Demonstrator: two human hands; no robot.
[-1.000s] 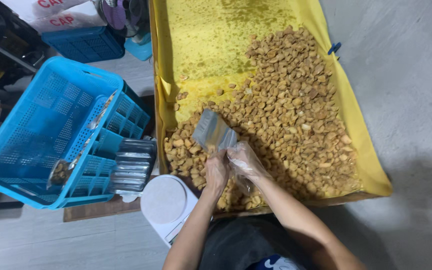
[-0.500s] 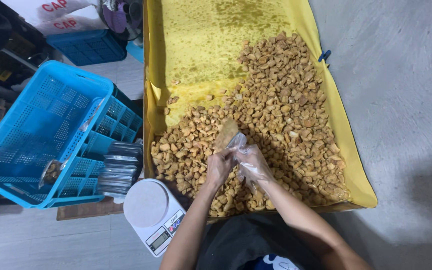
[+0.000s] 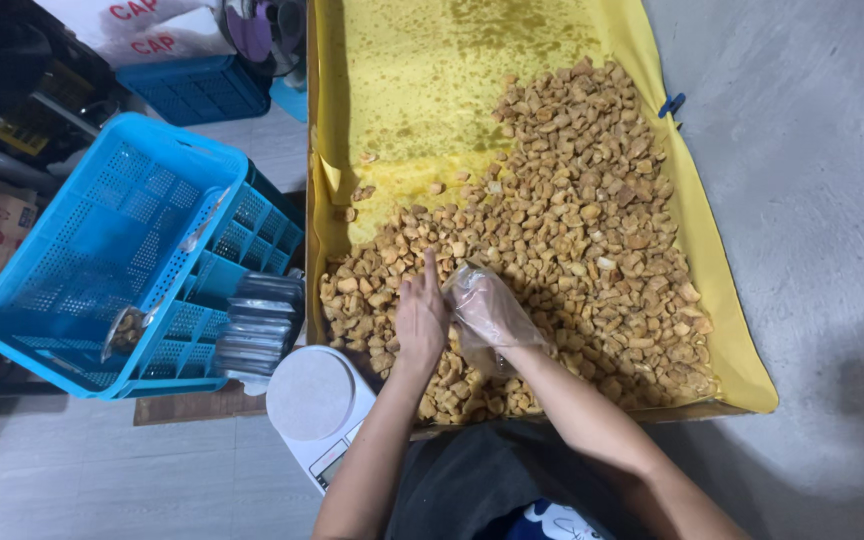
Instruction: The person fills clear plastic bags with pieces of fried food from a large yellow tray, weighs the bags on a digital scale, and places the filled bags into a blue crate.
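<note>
While the blue crate at far left holds 1 filled bag and the scale sits bare, both hands work the snack pile in the yellow tray. The left hand presses flat on the pieces; the right hand, wrapped in a clear bag, grips into them. This looks like scooping; the next move probably calls for a firm fistful and steady lift.

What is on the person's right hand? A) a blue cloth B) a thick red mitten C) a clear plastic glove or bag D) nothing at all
C: the right hand is wrapped in thin, see-through plastic as it rests on the heap of golden-brown fried snack pieces, while the left hand beside it is bare.
</note>
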